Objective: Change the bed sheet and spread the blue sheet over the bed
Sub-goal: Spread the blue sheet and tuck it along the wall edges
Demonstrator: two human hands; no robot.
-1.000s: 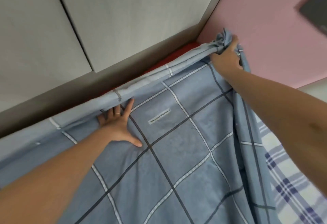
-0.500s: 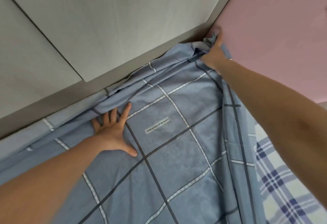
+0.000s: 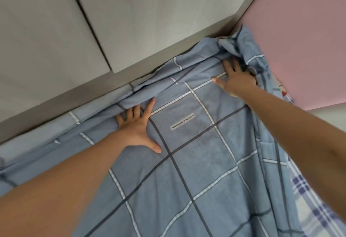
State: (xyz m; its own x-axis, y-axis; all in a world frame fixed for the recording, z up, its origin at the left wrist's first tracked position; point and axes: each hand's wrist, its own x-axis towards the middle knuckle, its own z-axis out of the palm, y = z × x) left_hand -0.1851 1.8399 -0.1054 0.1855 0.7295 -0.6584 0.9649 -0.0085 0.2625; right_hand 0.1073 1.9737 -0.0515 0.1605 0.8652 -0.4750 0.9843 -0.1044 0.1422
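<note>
The blue sheet, checked with white and dark lines, covers most of the bed. It runs from the bottom edge up to the grey ledge below the grey panelled wall. Its far edge lies in a rolled fold along that ledge and bunches into a crumpled heap in the corner at 1 o'clock, against the pink panel.

The two hands are well apart, and both lie flat on the sheet without gripping it. The left hand is at about 9 o'clock from the small white label. Its palm is down, its fingers are spread and its thumb is stretched out toward 5 o'clock. Its fingertips touch the rolled fold, and one finger wears a thin ring.

The right hand is at 1 o'clock from the label, just beside the corner heap. It is also palm down, with straight fingers pointing to 11 o'clock and the thumb out toward 9 o'clock. Its outer fingers reach into the bunched cloth and are partly hidden there, so I cannot tell how they lie.

A plaid sheet shows past the blue sheet's edge at 4 o'clock.
</note>
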